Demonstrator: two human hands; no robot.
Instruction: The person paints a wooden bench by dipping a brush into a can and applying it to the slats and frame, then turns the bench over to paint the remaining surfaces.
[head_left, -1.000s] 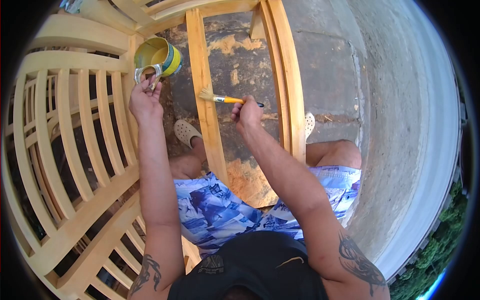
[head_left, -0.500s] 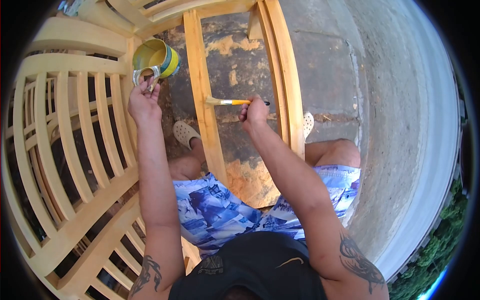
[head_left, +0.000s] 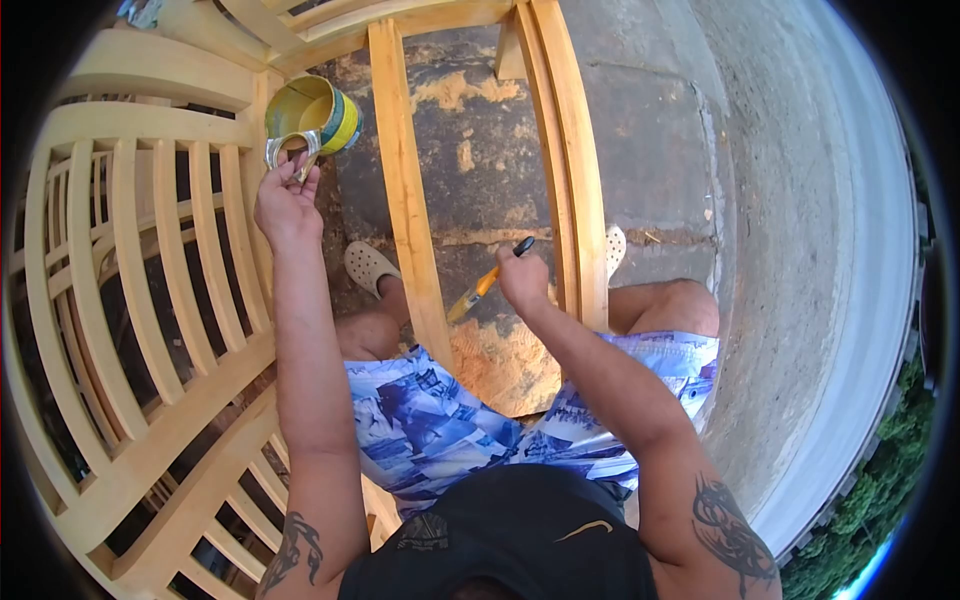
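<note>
My left hand (head_left: 290,205) grips the near edge of a tilted yellow-and-green can (head_left: 345,122), its fingers at a metallic piece on the rim. Pale yellowish liquid shows inside the can. In my right hand (head_left: 523,278) is a paintbrush (head_left: 480,289) with an orange handle and a black end. Its bristles point down and left, beside the right edge of a light wooden slat (head_left: 405,190); whether they touch it I cannot tell. The can is left of this slat, and my right hand is between the slat and a double wooden rail (head_left: 568,160).
Slatted wooden furniture (head_left: 150,290) stands at the left. A wooden crosspiece (head_left: 450,17) joins the slat and rail at the far end. My feet, in beige clogs (head_left: 370,268), and my knees are on either side of the frame. Concrete ground (head_left: 650,150) lies beneath.
My right hand has moved toward me and slightly right with the brush, which has turned from level to slanting down-left, lower along the slat. My left hand and the can are nearly still.
</note>
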